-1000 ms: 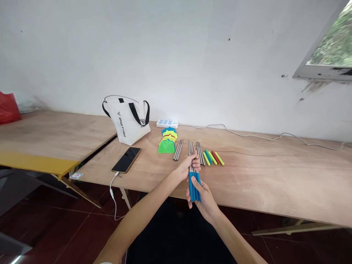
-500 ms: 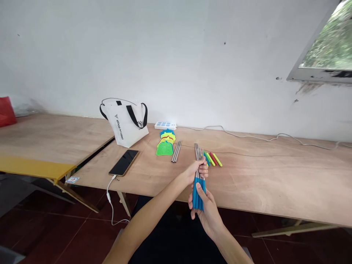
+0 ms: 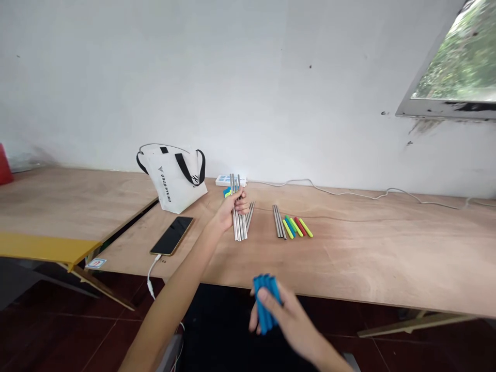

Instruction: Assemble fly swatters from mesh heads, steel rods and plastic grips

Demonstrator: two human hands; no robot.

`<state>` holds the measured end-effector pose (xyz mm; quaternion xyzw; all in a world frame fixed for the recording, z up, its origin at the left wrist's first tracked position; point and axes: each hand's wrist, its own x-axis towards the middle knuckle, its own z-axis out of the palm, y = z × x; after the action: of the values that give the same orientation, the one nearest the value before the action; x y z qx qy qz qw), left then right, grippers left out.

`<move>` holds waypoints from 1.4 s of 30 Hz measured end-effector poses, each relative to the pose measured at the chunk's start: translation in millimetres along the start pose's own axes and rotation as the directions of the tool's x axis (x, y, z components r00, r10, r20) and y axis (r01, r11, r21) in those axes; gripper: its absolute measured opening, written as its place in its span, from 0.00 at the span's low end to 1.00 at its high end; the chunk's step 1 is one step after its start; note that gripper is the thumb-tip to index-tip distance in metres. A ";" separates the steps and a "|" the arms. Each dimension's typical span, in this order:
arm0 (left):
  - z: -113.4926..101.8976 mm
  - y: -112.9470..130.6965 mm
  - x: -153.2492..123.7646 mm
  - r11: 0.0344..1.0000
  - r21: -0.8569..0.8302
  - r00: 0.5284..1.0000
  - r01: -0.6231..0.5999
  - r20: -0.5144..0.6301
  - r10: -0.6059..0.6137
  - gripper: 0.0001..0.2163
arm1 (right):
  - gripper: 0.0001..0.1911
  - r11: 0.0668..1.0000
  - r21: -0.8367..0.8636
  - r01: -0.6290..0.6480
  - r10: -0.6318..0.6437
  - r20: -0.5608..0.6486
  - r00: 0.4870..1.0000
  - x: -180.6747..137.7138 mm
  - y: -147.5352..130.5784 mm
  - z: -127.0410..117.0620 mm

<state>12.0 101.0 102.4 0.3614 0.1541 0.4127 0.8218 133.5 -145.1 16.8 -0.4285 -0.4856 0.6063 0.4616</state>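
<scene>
My left hand [image 3: 235, 205] is closed around a bundle of silver metal tubes [image 3: 239, 227], held upright over the table near the fly-swatter-like mesh heads [image 3: 227, 192], which it mostly hides. Close to my body, below the table's front edge, my right hand [image 3: 276, 310] grips several blue sleeves [image 3: 266, 294] side by side, thumb across them. Loose metal tubes [image 3: 251, 213] lie just right of the left hand. More metal tubes [image 3: 279, 222] rest on the table to the right, beside several yellow, blue, green and red sleeves [image 3: 297, 227].
A white bag [image 3: 174, 181] with black handles stands at the left. In front of it lies a phone [image 3: 171, 236] on a white cable. A power strip [image 3: 222, 180] sits by the wall, its cord [image 3: 337, 192] running right. A gap separates the two wooden tables.
The metal tubes have come out of the blue sleeves. My left hand has carried the tubes left and forward; my right hand has drawn back toward me with the sleeves.
</scene>
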 end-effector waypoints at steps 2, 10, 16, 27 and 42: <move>-5.3 -10.4 3.5 0.995 0.097 0.999 0.029 -0.019 -0.027 0.16 | 0.26 0.977 -0.188 0.103 -0.136 -0.174 0.975 27.6 -24.7 -48.3; -32.3 -91.1 67.0 0.851 0.517 0.965 0.092 -0.258 0.052 0.15 | 0.28 0.652 -0.709 -0.267 -0.293 -0.561 0.774 118.6 -39.1 -260.9; -47.6 -124.7 114.1 0.601 0.797 0.923 0.068 -0.279 0.265 0.10 | 0.19 0.469 -0.801 -0.371 -0.381 -0.562 0.734 136.6 -8.9 -300.3; -62.2 -139.5 126.0 -0.126 0.986 0.890 0.110 -0.041 0.454 0.13 | 0.29 0.299 -0.836 -0.459 -0.477 -0.548 0.688 140.7 9.2 -323.9; -65.5 -130.6 130.1 -0.393 0.913 0.899 0.114 0.074 0.433 0.15 | 0.29 0.050 -0.996 -0.068 -0.406 -0.083 0.910 136.1 13.3 -321.5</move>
<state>129.5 182.4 -31.2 0.8188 0.5017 0.2750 0.0468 414.6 48.5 -57.9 -0.6622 -0.7236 -0.0336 0.1916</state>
